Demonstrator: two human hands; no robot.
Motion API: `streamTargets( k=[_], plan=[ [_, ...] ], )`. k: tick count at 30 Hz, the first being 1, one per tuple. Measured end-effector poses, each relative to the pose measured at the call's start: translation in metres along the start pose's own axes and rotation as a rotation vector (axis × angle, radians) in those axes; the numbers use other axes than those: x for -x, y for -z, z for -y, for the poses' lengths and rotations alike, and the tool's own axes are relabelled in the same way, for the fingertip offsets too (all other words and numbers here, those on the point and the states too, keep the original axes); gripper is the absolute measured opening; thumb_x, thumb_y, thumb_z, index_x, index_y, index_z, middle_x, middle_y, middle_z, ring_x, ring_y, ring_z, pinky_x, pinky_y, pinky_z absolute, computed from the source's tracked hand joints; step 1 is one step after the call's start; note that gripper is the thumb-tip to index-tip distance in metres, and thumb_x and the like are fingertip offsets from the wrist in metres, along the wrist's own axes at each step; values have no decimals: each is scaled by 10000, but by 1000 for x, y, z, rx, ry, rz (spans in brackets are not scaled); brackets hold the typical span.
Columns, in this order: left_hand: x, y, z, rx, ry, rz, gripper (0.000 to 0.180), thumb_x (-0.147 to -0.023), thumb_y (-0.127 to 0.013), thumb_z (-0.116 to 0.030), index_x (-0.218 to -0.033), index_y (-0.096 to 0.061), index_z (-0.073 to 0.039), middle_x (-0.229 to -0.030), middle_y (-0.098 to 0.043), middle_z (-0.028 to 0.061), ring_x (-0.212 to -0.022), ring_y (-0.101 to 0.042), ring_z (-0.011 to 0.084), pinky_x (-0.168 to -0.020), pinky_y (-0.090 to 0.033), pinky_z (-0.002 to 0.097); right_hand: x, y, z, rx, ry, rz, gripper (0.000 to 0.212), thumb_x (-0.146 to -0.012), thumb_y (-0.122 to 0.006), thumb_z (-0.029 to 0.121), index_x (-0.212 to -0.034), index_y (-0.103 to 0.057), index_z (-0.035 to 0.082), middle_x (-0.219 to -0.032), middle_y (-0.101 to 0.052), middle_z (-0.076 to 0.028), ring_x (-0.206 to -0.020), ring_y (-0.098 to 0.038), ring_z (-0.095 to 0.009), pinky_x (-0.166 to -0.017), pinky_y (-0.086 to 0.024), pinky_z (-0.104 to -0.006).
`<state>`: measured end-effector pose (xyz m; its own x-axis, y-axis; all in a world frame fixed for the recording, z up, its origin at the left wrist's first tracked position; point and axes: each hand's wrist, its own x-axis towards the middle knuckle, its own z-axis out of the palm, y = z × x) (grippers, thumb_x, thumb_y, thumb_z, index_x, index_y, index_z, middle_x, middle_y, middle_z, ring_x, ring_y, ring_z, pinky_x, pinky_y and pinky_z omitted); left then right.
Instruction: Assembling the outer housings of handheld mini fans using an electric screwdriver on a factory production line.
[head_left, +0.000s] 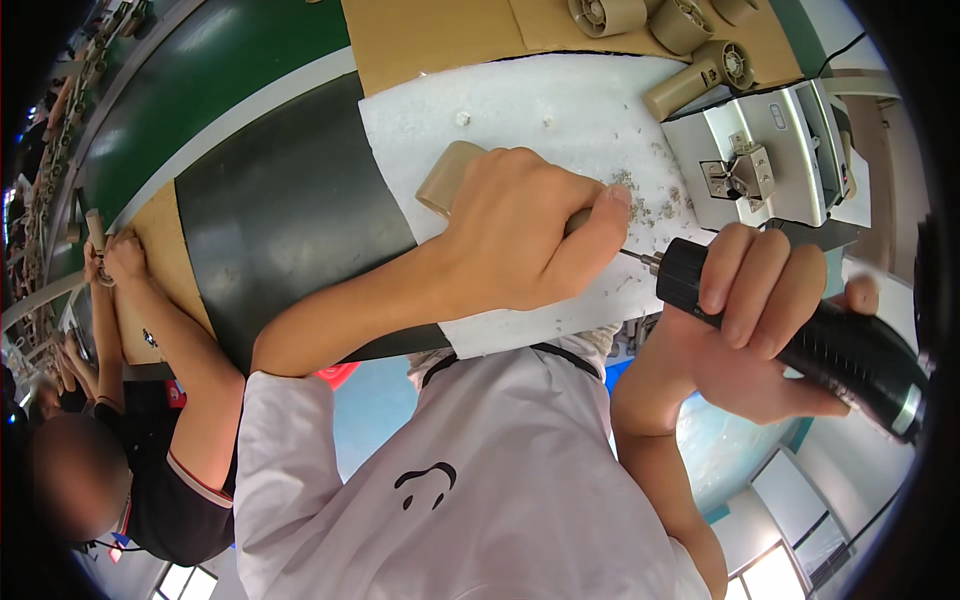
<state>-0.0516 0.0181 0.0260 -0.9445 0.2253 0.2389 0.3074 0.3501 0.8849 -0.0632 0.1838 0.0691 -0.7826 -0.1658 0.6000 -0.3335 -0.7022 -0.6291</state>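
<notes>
My left hand [520, 230] is closed round a beige hair dryer housing [455, 180], held over a white foam sheet [420, 120]. The housing's wide round end sticks out to the left of the knuckles; my fingers cover most of the rest. In my right hand [755, 320] is a black electric screwdriver [850, 355], gripped round its body. Its thin bit points left toward the part of the housing at my left thumb. The fingers hide whether the tip touches a screw.
A silver screw feeder [750, 155] stands at the right. Loose small screws [650, 195] lie scattered on the foam. Several beige housings [700, 75] rest on cardboard [430, 40] at the back. A black mat [290, 210] lies at left, near a co-worker's hands [120, 255] holding a beige part.
</notes>
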Motion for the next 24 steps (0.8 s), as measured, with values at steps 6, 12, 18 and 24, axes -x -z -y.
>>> streamTargets(
  k=[6,12,18,24],
  plan=[
    [-4,0,-2,-40,5,-31,353,-852,-491,-123,-517,-459,-19,-436,-369,125,-365,-318,279,-389,-278,360,5,-5,-2,57,48,-21,671,-887,-362,683,-1219,-498,116,-660,-459,12,-545,-418,-109,-534,-357,-278],
    [-33,30,37,-659,235,-150,405,-847,-498,-302,-638,-650,11,-608,-615,216,-573,-616,397,-604,-511,463,0,25,-4,27,61,-157,726,-881,-293,694,-1264,-445,96,-635,-410,-23,-538,-382,-141,-543,-358,-314],
    [-87,92,112,-1124,133,-448,258,-808,-548,-214,-729,-676,-4,-681,-654,183,-632,-652,302,-622,-518,390,-11,75,29,296,102,-335,685,-865,-268,658,-1198,-473,96,-648,-431,-55,-560,-383,-166,-565,-369,-348],
    [-185,45,62,-276,653,-22,302,-829,-614,-283,-852,-646,16,-783,-668,156,-672,-635,223,-596,-503,363,-34,92,42,399,167,-369,712,-846,-293,703,-1193,-458,103,-639,-447,-84,-580,-417,-208,-583,-389,-377]
  ],
)
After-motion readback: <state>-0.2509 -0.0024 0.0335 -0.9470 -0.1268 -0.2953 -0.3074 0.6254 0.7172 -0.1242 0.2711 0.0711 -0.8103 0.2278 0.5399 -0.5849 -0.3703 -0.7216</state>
